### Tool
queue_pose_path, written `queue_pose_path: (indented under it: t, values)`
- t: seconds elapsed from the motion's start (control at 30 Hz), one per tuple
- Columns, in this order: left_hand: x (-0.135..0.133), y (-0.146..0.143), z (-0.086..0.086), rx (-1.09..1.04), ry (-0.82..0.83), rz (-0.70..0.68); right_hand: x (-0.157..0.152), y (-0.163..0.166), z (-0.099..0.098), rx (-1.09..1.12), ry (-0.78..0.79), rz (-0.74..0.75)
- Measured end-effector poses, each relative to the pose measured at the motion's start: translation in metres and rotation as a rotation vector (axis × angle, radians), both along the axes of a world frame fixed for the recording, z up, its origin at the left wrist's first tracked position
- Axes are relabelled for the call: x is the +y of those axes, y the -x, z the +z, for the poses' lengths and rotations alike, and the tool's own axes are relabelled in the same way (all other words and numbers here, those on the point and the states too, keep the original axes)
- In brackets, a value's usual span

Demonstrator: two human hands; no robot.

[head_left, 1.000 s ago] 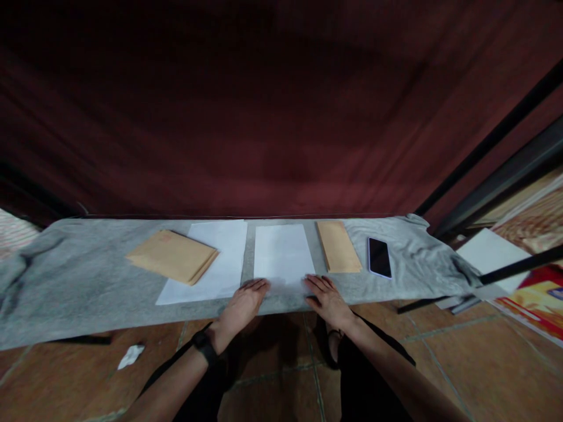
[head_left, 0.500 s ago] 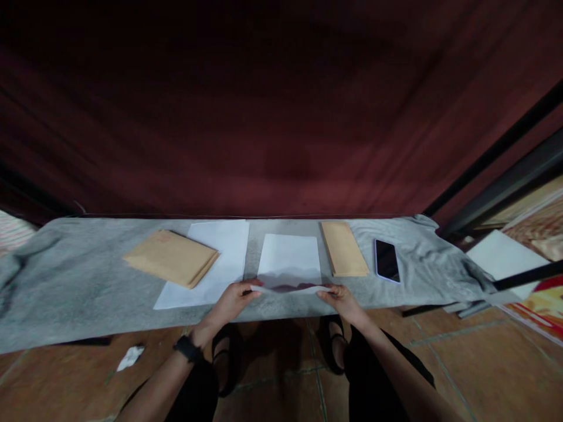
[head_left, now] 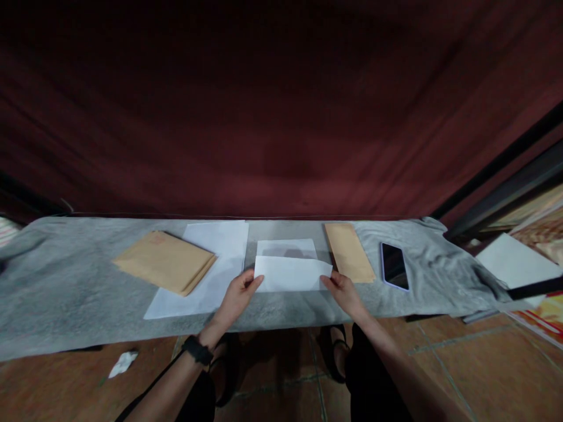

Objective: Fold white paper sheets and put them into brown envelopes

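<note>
A white sheet of paper (head_left: 290,266) lies on the grey cloth (head_left: 79,293) in front of me, its near part folded up and over towards the far edge. My left hand (head_left: 237,296) pinches the folded flap's left corner. My right hand (head_left: 345,293) pinches its right corner. A single tan envelope (head_left: 349,252) lies just right of the sheet. A stack of tan envelopes (head_left: 165,261) rests on more white paper (head_left: 211,264) to the left.
A dark phone (head_left: 393,265) lies right of the single envelope. A dark red curtain hangs behind the cloth-covered surface. A crumpled white scrap (head_left: 122,363) lies on the tiled floor. White sheets (head_left: 514,261) and black bars stand at the right.
Both hands went from lying flat on the sheet's near edge to gripping its corners. They lifted that edge and carried it away from me, folding the sheet over itself.
</note>
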State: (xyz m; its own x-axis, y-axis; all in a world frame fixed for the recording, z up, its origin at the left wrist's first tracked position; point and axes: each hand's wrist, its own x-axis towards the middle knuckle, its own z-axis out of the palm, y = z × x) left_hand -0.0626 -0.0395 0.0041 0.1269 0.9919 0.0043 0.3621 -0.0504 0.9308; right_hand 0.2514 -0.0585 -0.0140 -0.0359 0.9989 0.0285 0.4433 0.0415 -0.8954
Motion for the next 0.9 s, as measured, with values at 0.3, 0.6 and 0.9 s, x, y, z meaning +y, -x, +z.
queue_pose_path:
  t: [0.3, 0.6, 0.9]
  values:
    - [0.029, -0.019, -0.007, 0.103, -0.067, 0.252, 0.041, 0.022, -0.003, -0.231, -0.003, -0.208]
    - [0.038, -0.027, 0.001, 0.518, 0.128, 0.286, 0.051, 0.033, 0.005, -0.663, 0.145, -0.224]
    - [0.040, -0.037, 0.026, 0.917, 0.235, 0.216, 0.063, 0.032, 0.007, -0.792, 0.185, -0.186]
